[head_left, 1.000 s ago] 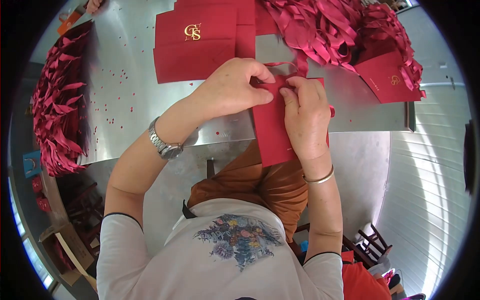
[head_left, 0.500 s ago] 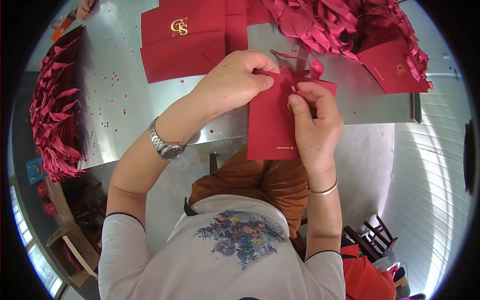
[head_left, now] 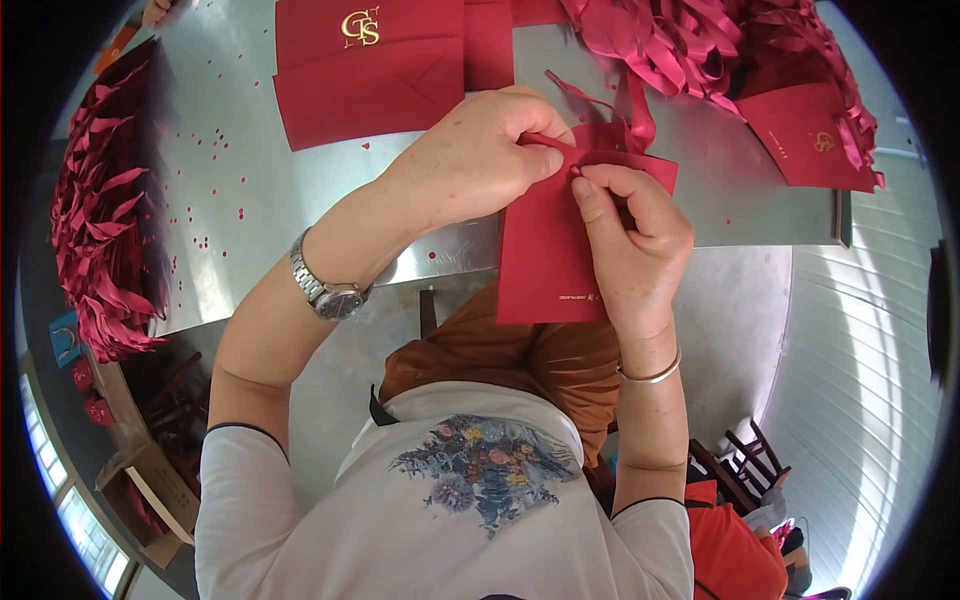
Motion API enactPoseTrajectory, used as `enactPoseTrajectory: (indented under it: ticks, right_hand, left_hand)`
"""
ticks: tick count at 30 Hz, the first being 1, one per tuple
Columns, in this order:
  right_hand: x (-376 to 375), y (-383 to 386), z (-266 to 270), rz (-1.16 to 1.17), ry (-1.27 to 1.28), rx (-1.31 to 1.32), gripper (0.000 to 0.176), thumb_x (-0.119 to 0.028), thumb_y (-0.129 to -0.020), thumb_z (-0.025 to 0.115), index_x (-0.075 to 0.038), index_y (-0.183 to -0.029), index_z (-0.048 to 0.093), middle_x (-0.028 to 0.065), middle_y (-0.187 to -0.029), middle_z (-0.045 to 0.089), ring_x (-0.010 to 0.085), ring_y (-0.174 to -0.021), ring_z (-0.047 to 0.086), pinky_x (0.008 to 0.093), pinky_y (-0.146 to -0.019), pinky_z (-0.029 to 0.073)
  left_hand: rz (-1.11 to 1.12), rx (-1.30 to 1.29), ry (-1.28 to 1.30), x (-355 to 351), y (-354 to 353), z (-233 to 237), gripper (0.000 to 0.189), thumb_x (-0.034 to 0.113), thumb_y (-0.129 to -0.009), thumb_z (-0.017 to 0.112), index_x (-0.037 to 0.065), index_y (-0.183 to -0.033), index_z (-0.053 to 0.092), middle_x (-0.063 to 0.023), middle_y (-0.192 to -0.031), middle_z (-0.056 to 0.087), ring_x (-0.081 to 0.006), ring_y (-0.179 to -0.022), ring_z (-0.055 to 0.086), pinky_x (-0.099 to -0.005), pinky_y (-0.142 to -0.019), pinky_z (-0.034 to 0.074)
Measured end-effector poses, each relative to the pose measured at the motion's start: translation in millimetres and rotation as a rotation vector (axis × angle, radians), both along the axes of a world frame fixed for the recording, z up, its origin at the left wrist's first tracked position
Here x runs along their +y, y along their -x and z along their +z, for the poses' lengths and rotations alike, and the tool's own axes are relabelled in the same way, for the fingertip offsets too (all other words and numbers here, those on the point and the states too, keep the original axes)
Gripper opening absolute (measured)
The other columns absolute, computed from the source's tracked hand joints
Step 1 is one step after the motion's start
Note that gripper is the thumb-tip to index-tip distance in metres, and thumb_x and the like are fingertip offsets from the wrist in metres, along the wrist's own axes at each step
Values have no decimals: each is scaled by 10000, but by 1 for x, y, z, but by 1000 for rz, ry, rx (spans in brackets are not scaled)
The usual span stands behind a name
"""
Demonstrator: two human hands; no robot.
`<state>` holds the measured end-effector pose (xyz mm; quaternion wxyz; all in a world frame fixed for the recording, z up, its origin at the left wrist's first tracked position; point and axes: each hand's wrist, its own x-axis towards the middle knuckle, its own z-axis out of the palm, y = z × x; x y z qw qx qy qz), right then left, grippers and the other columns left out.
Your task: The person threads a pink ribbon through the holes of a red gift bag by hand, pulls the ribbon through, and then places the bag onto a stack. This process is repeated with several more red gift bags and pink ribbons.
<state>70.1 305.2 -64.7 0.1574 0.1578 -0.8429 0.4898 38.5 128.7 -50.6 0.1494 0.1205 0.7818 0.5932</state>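
A red paper bag [head_left: 545,250] hangs past the table's near edge, its mouth facing away from me. My left hand [head_left: 500,150] pinches the bag's top edge, with some fingers inside the mouth. On the front face near the top, my right hand [head_left: 640,225] pinches a small end of ribbon between thumb and forefinger. The rest of the dark red ribbon [head_left: 632,115] loops up beyond the bag's mouth. Gold print shows near the bag's bottom edge.
Flat red bags with gold letters [head_left: 370,80] lie on the metal table [head_left: 300,190]. Piles of ribboned bags [head_left: 660,45] stand at the back right, and another row [head_left: 100,220] at the left. Small red discs are scattered about. Another person's hand [head_left: 157,12] shows top left.
My right hand has moved slightly left and up along the bag's face, toward my left hand. The view has shifted a little over the table.
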Motion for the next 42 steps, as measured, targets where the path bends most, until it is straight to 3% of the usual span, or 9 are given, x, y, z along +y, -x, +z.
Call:
enactPoseTrajectory:
  ticks: [8, 13, 17, 20, 24, 31, 36, 40, 42]
  right_hand:
    - [-8, 1, 6, -28, -98, 34, 86, 16, -749, 707, -18, -809, 655, 96, -733, 640, 224, -626, 607, 303, -573, 487]
    - [-16, 5, 15, -60, -588, 239, 16, -59, -755, 660, -55, -770, 656, 107, -715, 636, 289, -630, 612, 341, -562, 496]
    - [-22, 11, 17, -81, -564, 165, 51, -101, -768, 665, -52, -782, 659, 113, -718, 649, 279, -636, 626, 346, -577, 501]
    - [-22, 18, 27, -96, -196, -353, 166, -129, -788, 688, -29, -919, 670, 125, -742, 681, 248, -670, 661, 340, -635, 517]
    - [-25, 16, 31, -177, -113, -316, 228, -116, -790, 700, -26, -994, 652, 125, -748, 681, 263, -667, 657, 347, -646, 520]
    - [-19, 6, 19, -90, -320, 31, 209, -106, -771, 740, -27, -912, 606, 105, -742, 655, 280, -650, 645, 364, -574, 511]
    - [-20, 4, 15, -63, -325, 151, 195, -125, -768, 748, -47, -871, 601, 103, -707, 639, 277, -610, 630, 366, -535, 494]
    - [-20, 1, 15, -76, -300, 134, 197, -138, -764, 755, -54, -848, 599, 93, -683, 633, 267, -594, 628, 360, -519, 487]
    - [-18, -3, 20, -55, -315, 26, 207, -95, -782, 761, -30, -920, 621, 100, -808, 679, 203, -688, 680, 296, -614, 523]
  left_hand:
    - [63, 1, 3, 0, -4, 0, 98, -13, -843, 594, -47, -934, 606, -42, -953, 588, -127, -873, 557, -260, -790, 447]
    - [114, 80, 64, 2, -6, -6, 85, -16, -837, 593, -52, -912, 608, -57, -946, 600, -147, -883, 570, -274, -807, 453]
    - [164, 67, 9, 0, -7, -7, 77, -27, -829, 603, -59, -898, 610, -60, -952, 607, -160, -894, 585, -280, -819, 456]
    - [217, 210, -45, 1, -8, -13, 89, -31, -825, 617, -50, -913, 619, -57, -953, 607, -159, -888, 585, -281, -800, 460]
    - [261, 382, 12, 5, -11, -15, 97, -24, -830, 629, -37, -926, 627, -49, -960, 605, -146, -881, 579, -275, -773, 464]
    - [80, 251, -59, -10, 6, 2, 156, 50, -891, 583, 17, -1015, 671, -65, -898, 651, -160, -808, 603, -278, -747, 476]
    - [-242, 284, 390, -20, 24, 30, 170, 101, -862, 591, 4, -970, 681, -120, -902, 671, -201, -841, 624, -305, -764, 484]
    - [-402, 229, 479, -19, 38, 46, 164, 116, -843, 609, -7, -921, 682, -112, -840, 665, -184, -792, 621, -304, -730, 484]
    - [-482, 123, 469, -19, 42, 52, 152, 115, -836, 616, -20, -875, 674, -104, -772, 651, -172, -729, 611, -313, -676, 478]
